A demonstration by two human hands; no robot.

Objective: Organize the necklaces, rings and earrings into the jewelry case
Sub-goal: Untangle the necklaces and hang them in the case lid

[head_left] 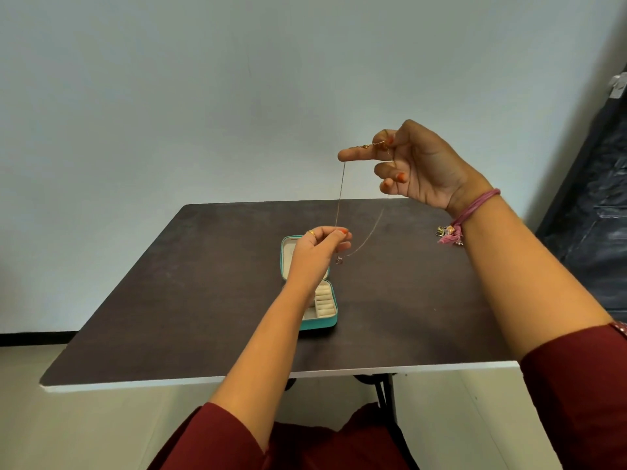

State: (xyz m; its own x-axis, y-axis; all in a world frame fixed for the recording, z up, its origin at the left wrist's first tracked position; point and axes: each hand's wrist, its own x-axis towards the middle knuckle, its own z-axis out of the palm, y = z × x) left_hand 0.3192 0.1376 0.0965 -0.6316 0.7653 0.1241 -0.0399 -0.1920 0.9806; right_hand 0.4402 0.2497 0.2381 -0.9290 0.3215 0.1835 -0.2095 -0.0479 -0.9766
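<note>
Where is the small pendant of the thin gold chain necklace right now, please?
It hangs above the dark table, just right of the left hand and the open teal jewelry case.

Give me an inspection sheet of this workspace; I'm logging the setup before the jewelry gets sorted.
Surface: dark table with a pale front edge.
Job's things: teal jewelry case lies open on the table; thin necklace hangs in the air above it, pendant at the bottom; small jewelry pile sits near the table's right edge.
Clutter: nothing seen.
Grips: right hand pinches the necklace's clasp end up high; left hand pinches the chain lower down.
Cables: nothing seen.
Surroundings: pale wall behind; dark object at right, too unclear to name.
</note>
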